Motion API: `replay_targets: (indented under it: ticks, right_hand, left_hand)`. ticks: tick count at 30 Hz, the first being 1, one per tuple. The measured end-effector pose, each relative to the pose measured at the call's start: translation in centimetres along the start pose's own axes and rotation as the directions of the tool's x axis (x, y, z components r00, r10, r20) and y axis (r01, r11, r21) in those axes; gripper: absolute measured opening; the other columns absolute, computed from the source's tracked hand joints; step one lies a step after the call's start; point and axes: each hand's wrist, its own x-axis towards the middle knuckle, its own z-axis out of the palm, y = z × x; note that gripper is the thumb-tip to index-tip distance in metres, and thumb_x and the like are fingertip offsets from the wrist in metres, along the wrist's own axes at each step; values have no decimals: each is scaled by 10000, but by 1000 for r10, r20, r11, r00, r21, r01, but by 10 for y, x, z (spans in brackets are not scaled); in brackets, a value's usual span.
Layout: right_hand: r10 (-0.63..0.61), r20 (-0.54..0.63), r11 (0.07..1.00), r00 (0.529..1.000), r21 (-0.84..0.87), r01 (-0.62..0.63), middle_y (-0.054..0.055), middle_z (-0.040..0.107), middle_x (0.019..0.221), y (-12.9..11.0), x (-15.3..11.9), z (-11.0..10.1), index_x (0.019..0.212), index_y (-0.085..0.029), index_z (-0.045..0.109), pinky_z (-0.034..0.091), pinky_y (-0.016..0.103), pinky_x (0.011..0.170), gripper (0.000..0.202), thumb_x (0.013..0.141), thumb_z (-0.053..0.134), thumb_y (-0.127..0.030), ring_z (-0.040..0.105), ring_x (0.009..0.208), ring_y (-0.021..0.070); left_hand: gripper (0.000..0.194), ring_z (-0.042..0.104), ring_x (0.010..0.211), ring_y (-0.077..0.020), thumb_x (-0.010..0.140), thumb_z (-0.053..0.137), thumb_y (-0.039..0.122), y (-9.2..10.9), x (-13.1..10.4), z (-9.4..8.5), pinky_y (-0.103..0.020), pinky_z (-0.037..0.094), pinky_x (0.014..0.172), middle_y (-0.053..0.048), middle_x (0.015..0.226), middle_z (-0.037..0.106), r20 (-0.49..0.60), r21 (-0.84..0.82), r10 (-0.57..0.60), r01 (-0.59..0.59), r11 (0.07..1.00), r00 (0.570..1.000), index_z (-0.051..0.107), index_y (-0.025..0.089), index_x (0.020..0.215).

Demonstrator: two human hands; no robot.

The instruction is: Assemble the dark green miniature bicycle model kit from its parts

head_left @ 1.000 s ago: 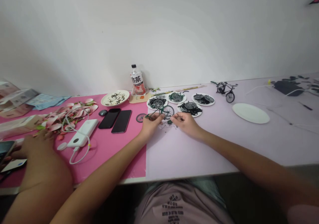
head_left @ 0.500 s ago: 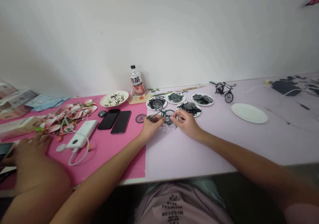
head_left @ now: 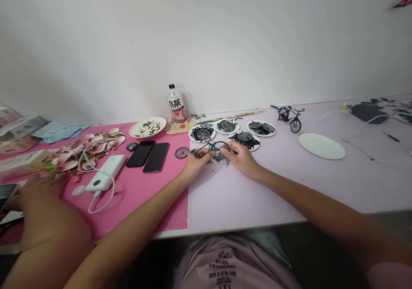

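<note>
- Near the middle of the table, the left hand (head_left: 197,162) holds the green model bicycle (head_left: 210,146) by its frame, as a second ago.
- At its right end, the right hand (head_left: 242,158) now closes thumb and fingers on the edge of the spoked wheel (head_left: 220,147); earlier it pinched beside it.
- Just left, the loose wheel (head_left: 182,152) lies unmoved.
- Far right, the black model bicycle (head_left: 295,126) stands unchanged.
</note>
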Motion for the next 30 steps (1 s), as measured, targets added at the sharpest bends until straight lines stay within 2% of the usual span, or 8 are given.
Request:
replay_targets:
  ticks: [6, 12, 17, 21, 25, 28, 30]
  right_hand:
    - [-5, -18, 1000, 1000, 4, 5, 32, 626, 791, -3, 0, 0, 990, -212, 637, 424, 288, 604, 408, 888, 645, -607, 589, 749, 205]
    - [16, -18, 1000, 1000, 20, -16, 39, 641, 798, -4, 0, -1, 1012, -213, 645, 429, 291, 594, 427, 889, 644, -622, 594, 719, 199]
    - [40, -30, 998, 999, 52, -38, 31, 637, 792, -8, -1, -2, 1126, -220, 623, 433, 305, 593, 458, 911, 613, -624, 564, 655, 181]
    - [44, -37, 997, 998, 63, -41, -61, 476, 615, -14, -4, -4, 1167, -238, 544, 330, 280, 514, 427, 950, 548, -605, 388, 504, 132]
    - [5, -65, 999, 998, 38, -3, -81, 430, 602, -16, -4, -7, 1189, -239, 483, 311, 272, 516, 404, 952, 548, -560, 361, 504, 133]
    - [-28, -22, 999, 999, -42, 27, -74, 407, 585, -12, -2, -8, 1126, -230, 557, 297, 271, 522, 335, 949, 552, -515, 359, 503, 133]
    - [-51, 20, 994, 999, -99, 52, -53, 441, 590, -7, -1, -8, 1039, -220, 629, 311, 272, 535, 289, 946, 556, -483, 379, 514, 134]
  left_hand:
    - [353, 557, 597, -138, 714, 831, 468, -2, 1, -1, -266, 452, 634, -16, 625, 650, 86, -47, 8, -4, 999, 996, 667, 157, 683]
    - [376, 559, 607, -135, 703, 843, 497, -7, 3, -3, -265, 443, 631, -17, 653, 655, 99, -27, 16, -13, 1000, 995, 702, 150, 733]
    - [382, 527, 578, -120, 684, 865, 482, -5, 3, -2, -263, 433, 616, 5, 615, 609, 49, -86, 4, 0, 996, 999, 675, 152, 699]
    - [369, 517, 557, -113, 678, 870, 459, -6, 5, -2, -257, 429, 589, 10, 606, 598, -47, -123, -16, 10, 992, 999, 675, 148, 717]
    - [367, 535, 552, -115, 679, 865, 455, -14, 10, -3, -250, 423, 561, 8, 621, 601, -128, -124, -20, 4, 992, 992, 704, 140, 779]
    - [366, 535, 552, -115, 696, 858, 462, -19, 12, -4, -246, 412, 546, 6, 618, 595, -134, -106, -5, -9, 994, 991, 705, 142, 786]
    - [362, 526, 548, -113, 710, 851, 467, -22, 13, -5, -246, 403, 538, 4, 613, 592, -131, -93, 7, -20, 995, 991, 704, 144, 783]
